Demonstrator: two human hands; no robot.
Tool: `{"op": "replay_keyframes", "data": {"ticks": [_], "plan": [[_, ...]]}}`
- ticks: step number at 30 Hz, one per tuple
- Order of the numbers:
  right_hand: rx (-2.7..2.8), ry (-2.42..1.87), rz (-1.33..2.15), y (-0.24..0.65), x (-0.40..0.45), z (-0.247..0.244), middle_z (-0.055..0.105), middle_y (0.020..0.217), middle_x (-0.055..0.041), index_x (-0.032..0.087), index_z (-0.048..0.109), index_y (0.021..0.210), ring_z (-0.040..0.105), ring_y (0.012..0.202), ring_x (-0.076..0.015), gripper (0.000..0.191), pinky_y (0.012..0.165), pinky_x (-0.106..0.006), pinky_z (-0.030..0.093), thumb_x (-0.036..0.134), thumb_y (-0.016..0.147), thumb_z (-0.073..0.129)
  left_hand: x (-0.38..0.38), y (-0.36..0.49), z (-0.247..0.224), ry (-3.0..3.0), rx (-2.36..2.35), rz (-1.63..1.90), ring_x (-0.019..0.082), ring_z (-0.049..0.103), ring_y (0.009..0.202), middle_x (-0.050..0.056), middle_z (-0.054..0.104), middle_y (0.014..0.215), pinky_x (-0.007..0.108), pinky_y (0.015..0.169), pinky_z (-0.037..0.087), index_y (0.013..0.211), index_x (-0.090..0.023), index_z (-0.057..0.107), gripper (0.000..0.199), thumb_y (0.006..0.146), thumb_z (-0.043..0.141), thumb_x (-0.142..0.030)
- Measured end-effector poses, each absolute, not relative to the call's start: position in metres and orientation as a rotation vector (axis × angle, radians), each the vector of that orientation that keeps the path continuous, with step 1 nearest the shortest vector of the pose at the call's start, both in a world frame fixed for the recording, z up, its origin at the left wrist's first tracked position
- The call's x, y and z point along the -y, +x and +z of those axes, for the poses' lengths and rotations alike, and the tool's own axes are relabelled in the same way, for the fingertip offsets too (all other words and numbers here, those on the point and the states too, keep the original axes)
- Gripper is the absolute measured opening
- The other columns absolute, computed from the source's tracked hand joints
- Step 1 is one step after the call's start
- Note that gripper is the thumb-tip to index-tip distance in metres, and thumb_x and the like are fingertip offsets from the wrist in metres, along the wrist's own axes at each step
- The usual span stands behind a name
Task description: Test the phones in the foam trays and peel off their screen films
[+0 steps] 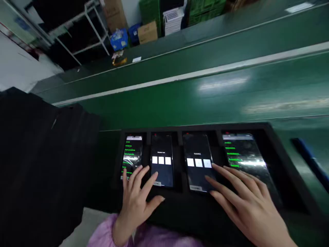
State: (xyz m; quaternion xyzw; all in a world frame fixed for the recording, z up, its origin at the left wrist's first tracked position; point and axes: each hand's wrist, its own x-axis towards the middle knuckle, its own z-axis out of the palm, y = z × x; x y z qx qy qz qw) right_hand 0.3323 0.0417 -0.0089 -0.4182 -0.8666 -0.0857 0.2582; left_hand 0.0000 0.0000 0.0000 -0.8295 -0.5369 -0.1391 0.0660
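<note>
Several smartphones lie face up in the slots of a black tray (159, 129). The leftmost phone (132, 151) and the rightmost phone (243, 152) show lists of green text. On the second phone (161, 142) a heading reads "Vibrator test" above three white squares; the third phone (196, 144) has a similar screen. My left hand (137, 202), fingers spread, rests over the lower parts of the two left phones, a fingertip at the second one's screen. My right hand (244, 202) is open, with fingertips at the third phone's right side and over the rightmost phone.
Under the tray is a green work surface (167, 106) with a pale strip (154, 85) along it. A blue pen-like object (312, 159) lies at right. Black fabric (46, 164) fills the left. Cardboard boxes (147, 32), green crates (205, 12) and a metal rack (94, 25) stand beyond.
</note>
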Motion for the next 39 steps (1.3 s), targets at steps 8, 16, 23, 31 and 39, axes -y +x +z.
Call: {"op": "replay_keyframes", "data": {"ticks": [8,16,23,31,39], "plan": [[2.331,-1.157,-0.203,0.331,-0.041,-0.009,0.065,0.139,-0.0192,0.015,0.072,0.122,0.059,0.123,-0.0371,0.025,0.096,-0.053,0.044,0.027,0.111,0.053,0.0,0.003,-0.004,-2.475,1.602,-0.331,0.034,0.039,0.15,0.015,0.051,0.157,0.059,0.135,0.0,0.146,-0.029,0.068,0.059,0.101,0.057,-0.067],[2.218,-1.247,-0.095,0.316,-0.046,0.0,0.067,0.143,-0.0141,0.021,0.074,0.12,0.061,0.125,-0.0331,0.028,0.102,-0.052,0.042,0.036,0.113,0.051,-0.001,-0.001,-0.006,-2.49,1.557,-0.346,0.034,0.041,0.148,0.014,0.053,0.155,0.059,0.135,0.001,0.145,-0.029,0.068,0.057,0.101,0.059,-0.064],[2.185,-1.288,-0.08,0.306,-0.057,0.014,0.065,0.148,-0.0108,0.025,0.073,0.122,0.061,0.13,-0.0335,0.033,0.111,-0.057,0.036,0.047,0.112,0.049,-0.003,-0.003,-0.009,-2.5,1.536,-0.371,0.034,0.042,0.146,0.013,0.054,0.153,0.058,0.136,0.0,0.142,-0.028,0.071,0.049,0.102,0.061,-0.055],[1.989,-1.436,-0.146,0.395,-0.025,0.007,0.067,0.137,-0.0138,0.02,0.073,0.115,0.063,0.122,-0.0319,0.024,0.099,-0.049,0.049,0.018,0.108,0.051,-0.002,-0.003,-0.015,-2.495,1.574,-0.502,0.035,0.047,0.143,0.014,0.058,0.149,0.064,0.134,0.009,0.134,-0.028,0.075,0.04,0.103,0.059,-0.048],[2.061,-1.553,-0.279,0.401,-0.006,-0.003,0.062,0.145,-0.0174,0.021,0.073,0.125,0.061,0.125,-0.0369,0.029,0.098,-0.054,0.045,0.025,0.111,0.048,-0.001,-0.008,-0.019,-2.532,1.56,-0.501,0.037,0.049,0.141,0.016,0.058,0.15,0.069,0.131,0.011,0.135,-0.027,0.074,0.04,0.101,0.062,-0.046]]}}
